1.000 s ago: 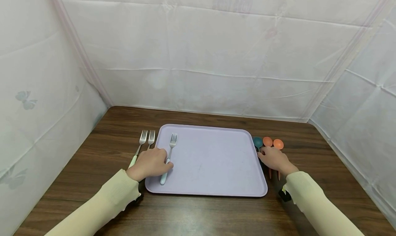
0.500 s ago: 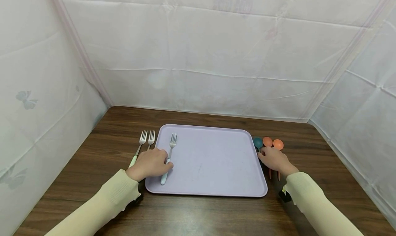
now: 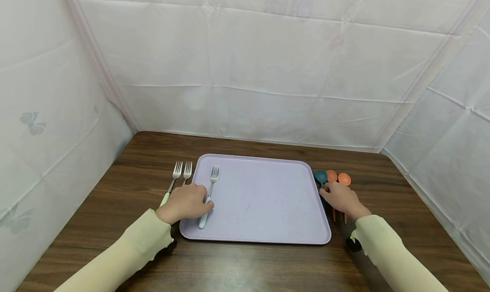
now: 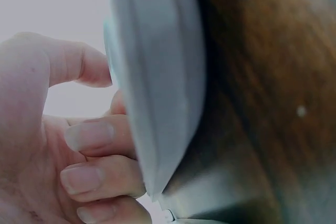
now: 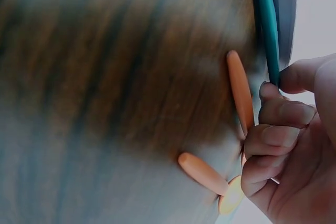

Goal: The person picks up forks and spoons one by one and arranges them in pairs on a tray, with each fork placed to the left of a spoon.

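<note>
In the head view my left hand (image 3: 187,202) is over the left side of the lilac tray (image 3: 264,198). Thumb and curled fingers hold the pale blue handle of a fork (image 3: 214,175), its tines pointing away from me; the left wrist view mostly hides that handle behind the tray rim (image 4: 163,77). Just beyond the tray's right edge, my right hand (image 3: 340,197) pinches a teal spoon (image 3: 320,176) between thumb and forefinger, its handle (image 5: 269,30) plain in the right wrist view. Two orange spoons, one (image 3: 331,175) beside the teal bowl and another (image 3: 344,180) farther right, lie partly under that hand.
Left of the tray lie two more forks, one (image 3: 177,169) with a pale green handle and another (image 3: 187,170) partly covered by my left hand. All rests on a dark wooden table (image 3: 245,262). White cloth (image 3: 245,62) encloses the back and sides.
The teal spoon has shifted slightly right with my right hand, its bowl now closer to the nearest orange one. My left hand and its fork look unmoved.
</note>
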